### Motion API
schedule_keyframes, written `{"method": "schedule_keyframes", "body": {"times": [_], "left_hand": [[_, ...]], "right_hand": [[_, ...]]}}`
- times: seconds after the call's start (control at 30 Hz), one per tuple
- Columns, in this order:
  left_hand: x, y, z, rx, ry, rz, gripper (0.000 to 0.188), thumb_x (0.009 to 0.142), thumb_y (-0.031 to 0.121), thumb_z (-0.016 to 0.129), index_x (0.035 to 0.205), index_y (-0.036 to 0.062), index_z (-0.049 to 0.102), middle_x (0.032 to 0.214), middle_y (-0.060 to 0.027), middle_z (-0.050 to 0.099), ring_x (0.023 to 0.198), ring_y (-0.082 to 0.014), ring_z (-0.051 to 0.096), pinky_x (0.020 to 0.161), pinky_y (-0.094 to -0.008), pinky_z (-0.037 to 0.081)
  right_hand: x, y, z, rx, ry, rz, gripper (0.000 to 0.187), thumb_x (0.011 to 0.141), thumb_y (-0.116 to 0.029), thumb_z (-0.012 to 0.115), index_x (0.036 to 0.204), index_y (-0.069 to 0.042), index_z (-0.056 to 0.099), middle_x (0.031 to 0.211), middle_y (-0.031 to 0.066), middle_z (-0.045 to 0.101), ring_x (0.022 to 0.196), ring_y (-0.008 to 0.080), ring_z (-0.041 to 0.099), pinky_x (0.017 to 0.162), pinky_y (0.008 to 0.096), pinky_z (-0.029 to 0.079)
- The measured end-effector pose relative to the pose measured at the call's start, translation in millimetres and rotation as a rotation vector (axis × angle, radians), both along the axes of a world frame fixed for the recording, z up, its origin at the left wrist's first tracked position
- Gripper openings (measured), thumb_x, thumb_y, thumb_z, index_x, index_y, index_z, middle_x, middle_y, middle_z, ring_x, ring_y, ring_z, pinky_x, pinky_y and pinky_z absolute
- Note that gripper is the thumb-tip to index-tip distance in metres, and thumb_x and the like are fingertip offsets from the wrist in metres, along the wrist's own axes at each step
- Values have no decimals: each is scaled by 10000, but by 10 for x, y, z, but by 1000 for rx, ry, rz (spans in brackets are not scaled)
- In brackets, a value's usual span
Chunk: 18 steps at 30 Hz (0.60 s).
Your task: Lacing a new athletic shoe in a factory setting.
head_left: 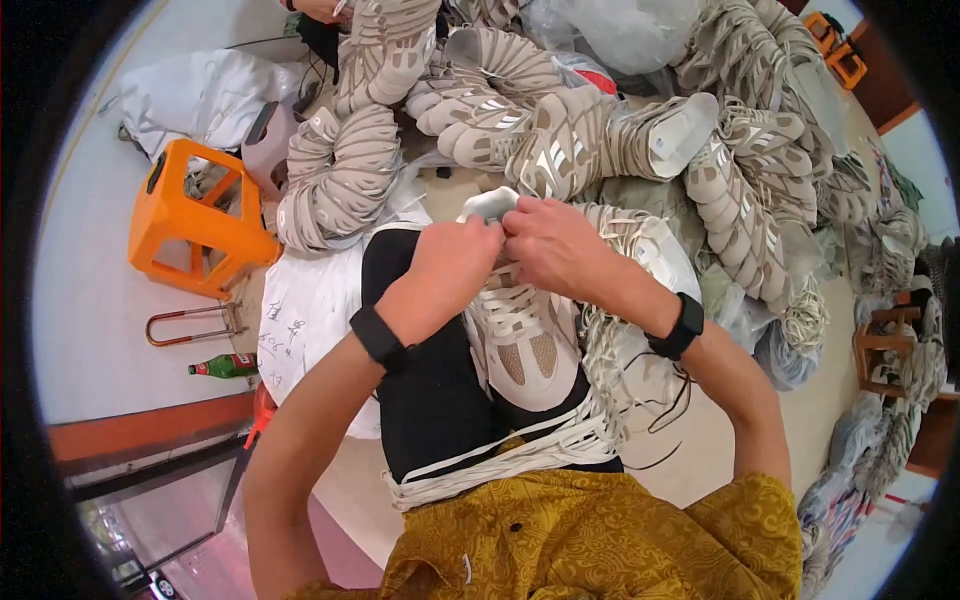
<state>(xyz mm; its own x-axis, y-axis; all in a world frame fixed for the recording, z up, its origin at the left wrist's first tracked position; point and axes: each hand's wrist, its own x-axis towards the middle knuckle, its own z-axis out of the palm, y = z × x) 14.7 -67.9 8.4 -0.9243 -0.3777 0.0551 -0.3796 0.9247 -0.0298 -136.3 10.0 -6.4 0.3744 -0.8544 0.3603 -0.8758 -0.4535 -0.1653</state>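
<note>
A beige and tan sneaker upper [522,345] lies across my black-trousered thighs, toe toward me, with white laces [508,312] crossing its front. My left hand [455,262] is closed at the left side of its top opening, fingers pinched on it. Right beside it, my right hand [558,245] pinches the other side, the fingertips of both hands nearly touching. Any lace end between the fingers is hidden. The pale lining [490,204] shows just beyond the fingers. A bundle of loose cream shoelaces [520,440] drapes over my lap and hangs at the right.
Curved stacks of similar uppers [340,175] lie ahead, with more at the right [740,220]. An orange stool [195,220] stands at left, above a green bottle [224,366]. A white sack [310,320] lies beside my leg. Another person's hand [320,8] shows at top.
</note>
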Motion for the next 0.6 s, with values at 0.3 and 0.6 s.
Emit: {"method": "schedule_keyframes", "body": {"times": [0.3,0.6], "left_hand": [[61,-72,217,199,51,-31,97,751,124,518,785,34,505,721,-146,537,600,-348,563,515,-419,444],[703,-107,303,254,6,-6,43,746,67,506,775,36,499,728,-132,499,699,-318,527,593,-395,425]], "right_hand": [[-47,6,152,133,45,16,64,632,-149,563,601,-93,560,609,53,561,692,223,562,641,344,409],[-355,1,153,-63,69,31,85,577,-71,563,642,-89,510,598,29,485,630,203,511,629,313,367]]}}
